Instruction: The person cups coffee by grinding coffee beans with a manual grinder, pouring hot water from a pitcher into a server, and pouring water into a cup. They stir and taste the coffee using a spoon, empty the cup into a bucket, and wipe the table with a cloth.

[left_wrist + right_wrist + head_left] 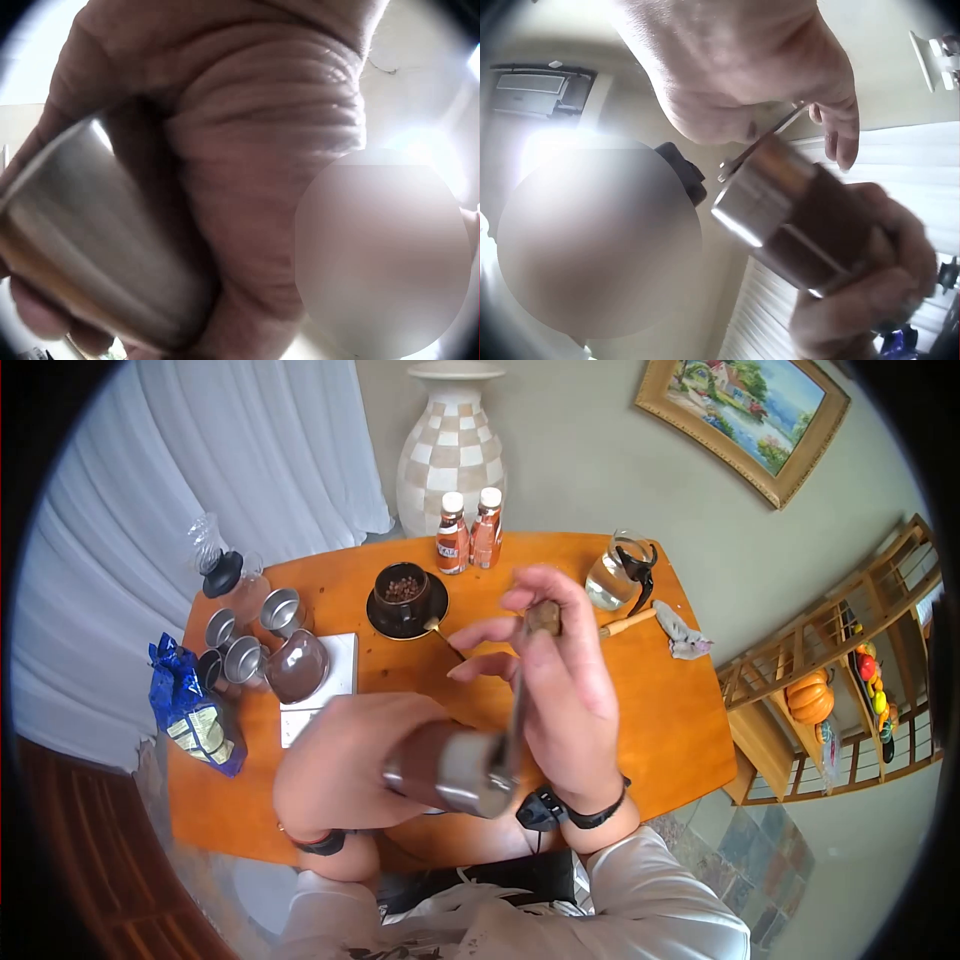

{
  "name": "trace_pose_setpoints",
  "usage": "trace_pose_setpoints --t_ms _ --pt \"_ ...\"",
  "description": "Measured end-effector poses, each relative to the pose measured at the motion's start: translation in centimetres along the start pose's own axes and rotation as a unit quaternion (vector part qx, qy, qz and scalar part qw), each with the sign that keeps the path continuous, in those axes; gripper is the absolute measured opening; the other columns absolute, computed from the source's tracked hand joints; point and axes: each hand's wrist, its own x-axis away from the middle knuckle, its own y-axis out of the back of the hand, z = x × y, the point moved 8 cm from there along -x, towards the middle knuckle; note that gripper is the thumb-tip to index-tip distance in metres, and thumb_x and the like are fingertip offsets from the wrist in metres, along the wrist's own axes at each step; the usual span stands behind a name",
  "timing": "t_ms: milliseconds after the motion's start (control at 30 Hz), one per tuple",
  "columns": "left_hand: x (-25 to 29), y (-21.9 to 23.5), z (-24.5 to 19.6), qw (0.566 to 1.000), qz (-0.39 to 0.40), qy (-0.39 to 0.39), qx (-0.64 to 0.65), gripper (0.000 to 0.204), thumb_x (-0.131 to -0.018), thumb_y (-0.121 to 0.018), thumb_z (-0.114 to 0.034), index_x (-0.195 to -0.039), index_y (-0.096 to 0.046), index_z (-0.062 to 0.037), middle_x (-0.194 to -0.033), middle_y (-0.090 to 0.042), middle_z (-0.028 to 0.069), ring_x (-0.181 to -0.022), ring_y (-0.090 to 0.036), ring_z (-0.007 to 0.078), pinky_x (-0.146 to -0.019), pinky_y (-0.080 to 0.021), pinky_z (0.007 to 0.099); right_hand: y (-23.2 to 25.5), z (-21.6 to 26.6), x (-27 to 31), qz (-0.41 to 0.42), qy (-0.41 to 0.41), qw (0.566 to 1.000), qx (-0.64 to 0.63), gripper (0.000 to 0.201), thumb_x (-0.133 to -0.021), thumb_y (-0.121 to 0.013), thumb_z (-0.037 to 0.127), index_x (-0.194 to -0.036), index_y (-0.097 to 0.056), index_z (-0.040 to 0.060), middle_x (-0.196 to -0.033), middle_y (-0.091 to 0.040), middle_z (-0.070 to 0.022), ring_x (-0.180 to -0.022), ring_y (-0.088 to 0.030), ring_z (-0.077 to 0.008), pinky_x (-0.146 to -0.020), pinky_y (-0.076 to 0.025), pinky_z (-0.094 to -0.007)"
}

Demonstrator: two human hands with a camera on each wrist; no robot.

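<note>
A hand coffee grinder (440, 765), brown with a steel top, is held tilted above the front of the table. My left hand (335, 760) wraps round its body, blurred in the head view. In the left wrist view the steel end of the grinder (105, 232) shows against the palm. My right hand (575, 695) pinches the wooden crank knob (544, 618) between thumb and fingers, other fingers spread. The metal crank arm (769, 139) runs from the knob to the grinder's top. Beyond the hands, a dark cup of coffee beans (402, 590) sits on a saucer (437, 600).
At left are a white scale (342, 660) bearing a glass pot (298, 665), several metal cups (283, 612) and a blue bag (190, 700). Two bottles (453, 535) stand at the back. A glass kettle (612, 575), a wooden-handled brush (630, 622) and a grey cloth (682, 632) lie to the right.
</note>
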Motion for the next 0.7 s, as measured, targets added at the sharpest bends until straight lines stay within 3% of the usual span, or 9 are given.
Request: trace_pose_setpoints --t_ms 167,233,267,300,367,433,533,600,700 --pt "-1.1 -4.0 1.9 0.988 0.127 0.050 -0.075 0.034 -0.065 -0.082 -0.016 -0.093 -0.067 -0.0061 -0.090 -0.068 0.0136 -0.086 -0.067 0.0391 -0.070 -0.052 0.0460 -0.7 2.0 1.4 0.045 -0.047 0.998 -0.004 0.072 -0.094 -0.064 0.004 -0.155 -0.026 0.0025 -0.143 -0.043 -0.0161 -0.121 -0.060 -0.0303 -0.098 -0.050 -0.0396" --pt "-1.9 -2.0 2.6 0.995 0.001 0.055 -0.079 0.033 -0.067 -0.082 -0.018 -0.093 -0.068 -0.0063 -0.086 -0.068 0.0153 -0.083 -0.067 0.0398 -0.070 -0.052 0.0465 -2.0 2.6 2.5 0.172 0.010 0.972 0.161 0.048 -0.089 -0.068 0.012 -0.133 -0.057 -0.0027 -0.130 -0.060 -0.0250 -0.122 -0.059 -0.0424 -0.099 -0.051 -0.0505" --pt "-1.9 -1.2 2.9 0.992 0.002 0.080 -0.095 0.035 -0.065 -0.083 -0.015 -0.095 -0.068 -0.0045 -0.082 -0.068 0.0166 -0.079 -0.067 0.0407 -0.068 -0.052 0.0449 -2.9 3.9 2.4 0.274 0.114 0.936 0.191 0.028 -0.084 -0.072 0.014 -0.108 -0.072 -0.0009 -0.118 -0.071 -0.0219 -0.128 -0.056 -0.0487 -0.109 -0.041 -0.0599" --pt "-2.2 -0.9 3.1 0.992 0.006 0.083 -0.095 0.035 -0.065 -0.083 -0.015 -0.095 -0.068 -0.0045 -0.082 -0.068 0.0166 -0.079 -0.067 0.0407 -0.068 -0.052 0.0449 -3.0 3.8 2.6 0.272 0.111 0.937 0.188 0.028 -0.084 -0.072 0.014 -0.108 -0.072 -0.0009 -0.118 -0.071 -0.0219 -0.128 -0.056 -0.0487 -0.109 -0.041 -0.0599" --pt "-1.7 2.1 3.6 0.982 -0.139 0.096 -0.084 0.041 -0.062 -0.084 -0.010 -0.100 -0.069 -0.0033 -0.082 -0.068 0.0189 -0.077 -0.067 0.0422 -0.068 -0.054 0.0423 -4.6 4.6 3.9 0.292 0.225 0.875 0.315 0.019 -0.084 -0.073 0.017 -0.096 -0.075 0.0030 -0.109 -0.076 -0.0144 -0.127 -0.056 -0.0501 -0.115 -0.028 -0.0653" --pt "-0.7 4.3 3.6 0.967 -0.214 0.134 -0.023 0.040 -0.062 -0.078 -0.002 -0.101 -0.070 -0.0003 -0.084 -0.071 0.0152 -0.075 -0.072 0.0248 -0.073 -0.055 0.0332 -4.4 4.5 3.6 0.245 0.253 0.865 0.357 0.016 -0.089 -0.066 0.019 -0.084 -0.074 0.0051 -0.110 -0.077 -0.0072 -0.124 -0.058 -0.0486 -0.118 -0.021 -0.0653" --pt "1.3 4.7 1.0 0.955 -0.291 0.059 0.026 0.037 -0.073 -0.075 0.005 -0.109 -0.069 -0.0005 -0.097 -0.071 0.0070 -0.088 -0.066 0.0148 -0.080 -0.053 0.0295 -2.1 5.7 3.2 0.089 0.328 0.851 0.401 0.028 -0.096 -0.043 0.013 -0.075 -0.060 0.0048 -0.097 -0.075 -0.0154 -0.115 -0.062 -0.0454 -0.119 -0.026 -0.0620" --pt "2.3 3.3 2.4 0.944 -0.293 0.104 0.108 0.031 -0.077 -0.078 -0.006 -0.106 -0.069 0.0004 -0.097 -0.071 0.0062 -0.081 -0.067 0.0156 -0.072 -0.054 0.0293 -0.4 6.2 3.0 0.033 0.342 0.871 0.351 0.029 -0.106 -0.034 0.018 -0.095 -0.054 0.0008 -0.107 -0.066 -0.0217 -0.108 -0.063 -0.0422 -0.112 -0.037 -0.0602" --pt "0.1 0.3 -1.8 0.985 -0.048 -0.160 0.050 0.034 -0.071 -0.080 -0.026 -0.087 -0.066 0.0002 -0.076 -0.064 0.0087 -0.059 -0.061 0.0209 -0.051 -0.045 0.0326 3.5 5.2 2.7 -0.088 0.326 0.932 0.129 0.039 -0.112 -0.031 0.031 -0.113 -0.051 -0.0025 -0.122 -0.058 -0.0220 -0.112 -0.061 -0.0398 -0.108 -0.042 -0.0590"
